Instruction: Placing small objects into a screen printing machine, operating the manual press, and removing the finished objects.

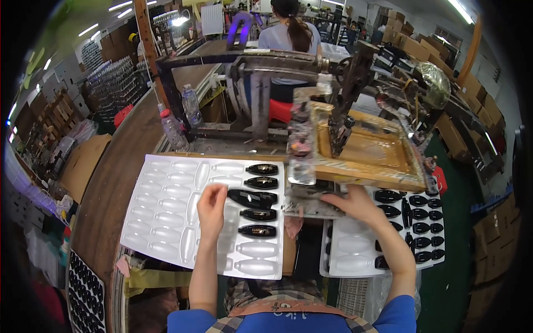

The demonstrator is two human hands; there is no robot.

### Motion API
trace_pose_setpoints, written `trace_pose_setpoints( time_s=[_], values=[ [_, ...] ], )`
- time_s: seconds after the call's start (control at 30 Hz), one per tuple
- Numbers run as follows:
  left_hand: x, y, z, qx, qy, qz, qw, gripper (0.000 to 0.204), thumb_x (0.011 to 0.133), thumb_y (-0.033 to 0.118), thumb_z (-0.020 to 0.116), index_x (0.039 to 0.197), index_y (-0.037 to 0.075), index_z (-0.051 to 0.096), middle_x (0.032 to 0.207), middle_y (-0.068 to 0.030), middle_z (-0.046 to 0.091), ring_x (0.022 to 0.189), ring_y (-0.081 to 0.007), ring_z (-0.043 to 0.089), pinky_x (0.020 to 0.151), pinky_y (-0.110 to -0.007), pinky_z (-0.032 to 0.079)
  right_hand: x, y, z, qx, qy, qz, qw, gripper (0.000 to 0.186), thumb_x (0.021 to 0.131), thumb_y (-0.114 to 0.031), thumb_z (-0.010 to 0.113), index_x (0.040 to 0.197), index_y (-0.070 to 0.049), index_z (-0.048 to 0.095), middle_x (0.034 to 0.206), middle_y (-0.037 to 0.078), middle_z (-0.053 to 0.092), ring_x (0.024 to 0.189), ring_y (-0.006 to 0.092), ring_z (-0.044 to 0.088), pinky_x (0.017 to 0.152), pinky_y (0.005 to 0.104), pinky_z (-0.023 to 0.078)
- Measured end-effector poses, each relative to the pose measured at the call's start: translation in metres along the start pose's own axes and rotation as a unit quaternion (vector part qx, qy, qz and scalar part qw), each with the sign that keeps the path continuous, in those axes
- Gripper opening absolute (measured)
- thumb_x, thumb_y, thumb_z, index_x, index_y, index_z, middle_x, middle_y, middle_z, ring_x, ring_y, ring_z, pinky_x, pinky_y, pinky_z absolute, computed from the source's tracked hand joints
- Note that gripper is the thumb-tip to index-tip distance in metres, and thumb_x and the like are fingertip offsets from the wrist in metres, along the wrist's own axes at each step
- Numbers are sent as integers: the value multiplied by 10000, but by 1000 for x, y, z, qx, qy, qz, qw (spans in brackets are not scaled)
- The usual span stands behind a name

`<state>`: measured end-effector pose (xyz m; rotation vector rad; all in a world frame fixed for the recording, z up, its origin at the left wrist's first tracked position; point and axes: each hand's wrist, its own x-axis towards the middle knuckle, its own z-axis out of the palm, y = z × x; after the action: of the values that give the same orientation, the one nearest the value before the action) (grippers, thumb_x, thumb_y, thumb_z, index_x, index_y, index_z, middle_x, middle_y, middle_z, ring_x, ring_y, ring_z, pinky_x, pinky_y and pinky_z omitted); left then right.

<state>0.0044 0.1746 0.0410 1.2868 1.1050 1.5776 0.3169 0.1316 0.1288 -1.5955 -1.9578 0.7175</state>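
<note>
My left hand (212, 210) is over the white moulded tray (166, 222), its fingers pinched at the narrow left end of a glossy black tapered plastic piece (252, 198). That piece looks larger than its neighbours and lies across the tray's right column. Above and below it sit black pieces with gold print, such as this printed piece (257, 230). My right hand (358, 205) reaches to the printing machine's bed (311, 202), below the wooden screen frame (372, 178). Its thumb points left; the other fingers are hidden under the frame, so any hold is unclear.
On the right, a second white tray (350, 250) carries several black pieces. The machine's metal arm (258, 105) spans the space ahead. Bottles (173, 130) stand at its left. Another tray of black pieces (86, 294) lies lower left. A person (288, 39) sits beyond the machine.
</note>
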Motion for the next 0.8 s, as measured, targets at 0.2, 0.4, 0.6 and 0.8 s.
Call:
trace_pose_setpoints(
  time_s=[0.2, 0.4, 0.6, 0.8],
  values=[
    [-101, -27, -19, 44, 17, -117, 992, 99, 847, 87, 541, 856, -11, 553, 768, -19, 556, 726, -88, 501, 691, -223, 412, -85, 14, -31, -3, 232, -12, 973, 274, 798, -82, 553, 1051, 23, 535, 906, 126, 606, 864, 181, 565, 767, 290, 432],
    [-121, -40, -12, 177, 30, -98, 979, 131, 835, 107, 552, 820, -23, 552, 719, -85, 558, 669, -148, 516, 643, -259, 413, -184, 12, -31, -249, -33, 196, 948, 349, 658, -135, 692, 954, 3, 567, 900, 118, 582, 834, 287, 543, 725, 337, 451],
    [-110, -26, -22, 352, -61, -151, 922, 165, 806, 133, 576, 753, -19, 539, 713, -150, 547, 640, -271, 510, 584, -332, 392, -199, 27, -33, -337, 21, 97, 936, 440, 574, -152, 741, 962, -30, 573, 849, 112, 569, 752, 284, 529, 685, 367, 442],
    [-60, -6, 8, 349, -27, 110, 930, 191, 768, 117, 606, 876, -23, 535, 851, -184, 544, 779, -331, 516, 694, -378, 402, -188, 25, -50, -138, 224, 217, 940, 397, 689, -114, 699, 1004, -8, 482, 547, 7, 439, 477, 108, 401, 477, 225, 331]
  ],
)
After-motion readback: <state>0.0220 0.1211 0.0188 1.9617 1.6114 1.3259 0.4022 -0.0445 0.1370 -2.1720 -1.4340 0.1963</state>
